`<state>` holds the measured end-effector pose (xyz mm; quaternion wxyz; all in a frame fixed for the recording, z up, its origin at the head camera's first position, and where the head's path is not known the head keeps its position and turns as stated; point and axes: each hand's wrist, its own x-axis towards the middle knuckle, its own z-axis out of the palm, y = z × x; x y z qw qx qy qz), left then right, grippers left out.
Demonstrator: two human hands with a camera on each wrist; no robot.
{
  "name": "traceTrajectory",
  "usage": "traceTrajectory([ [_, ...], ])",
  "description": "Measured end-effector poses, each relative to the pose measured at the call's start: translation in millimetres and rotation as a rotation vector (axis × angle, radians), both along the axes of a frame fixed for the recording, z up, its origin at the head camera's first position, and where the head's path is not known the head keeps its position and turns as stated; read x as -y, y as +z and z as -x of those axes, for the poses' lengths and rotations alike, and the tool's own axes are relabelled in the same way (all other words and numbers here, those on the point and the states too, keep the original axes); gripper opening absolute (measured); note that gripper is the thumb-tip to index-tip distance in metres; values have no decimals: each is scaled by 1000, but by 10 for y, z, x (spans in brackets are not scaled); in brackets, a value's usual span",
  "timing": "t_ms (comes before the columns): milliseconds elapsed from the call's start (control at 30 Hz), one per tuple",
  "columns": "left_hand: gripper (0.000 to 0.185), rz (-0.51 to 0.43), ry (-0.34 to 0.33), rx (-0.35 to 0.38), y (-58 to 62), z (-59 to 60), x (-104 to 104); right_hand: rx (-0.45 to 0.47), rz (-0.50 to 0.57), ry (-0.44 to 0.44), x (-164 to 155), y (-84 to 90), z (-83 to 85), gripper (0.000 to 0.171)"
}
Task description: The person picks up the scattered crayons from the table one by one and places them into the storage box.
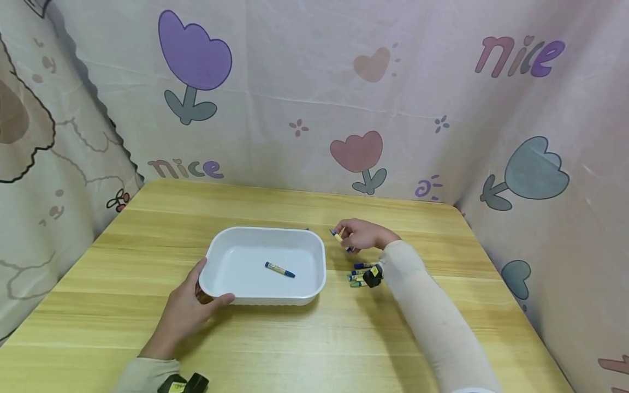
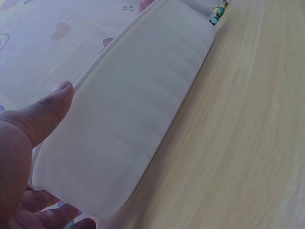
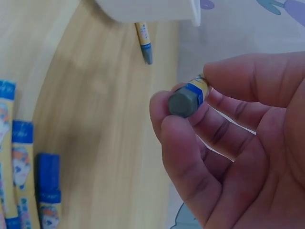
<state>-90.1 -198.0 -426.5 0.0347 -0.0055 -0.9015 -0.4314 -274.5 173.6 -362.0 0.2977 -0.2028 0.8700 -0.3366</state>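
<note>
My left hand [image 1: 184,308] grips the near left corner of a white plastic basin [image 1: 262,301], its thumb along the front rim and its fingers round the left side. One dark-tipped crayon [image 1: 280,269] with a yellow wrapper lies inside the basin. My right hand [image 1: 366,234] pinches another crayon [image 3: 188,99] between thumb and fingertips, right of the basin and above the table. This one has a yellow wrapper, a blue band and a dark grey-green end. Below the right wrist lie several crayons [image 1: 357,277], side by side and partly hidden by the wrist camera.
A single crayon [image 3: 144,40] lies on the table by the basin's far side, mostly hidden in the head view. The wooden table [image 1: 295,355] ends at the back against a printed curtain [image 1: 275,82], with more curtain at both sides.
</note>
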Motion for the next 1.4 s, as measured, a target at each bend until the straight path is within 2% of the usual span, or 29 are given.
traceTrajectory([
  [333,109,12,14,31,-2,-22,-5,-11,8,31,153,69,-27,35],
  [767,109,5,13,28,10,-9,-10,-18,6,41,365,165,-52,30],
  [1400,108,3,1,30,32,-16,-15,-12,-56,75,744,219,-84,32],
])
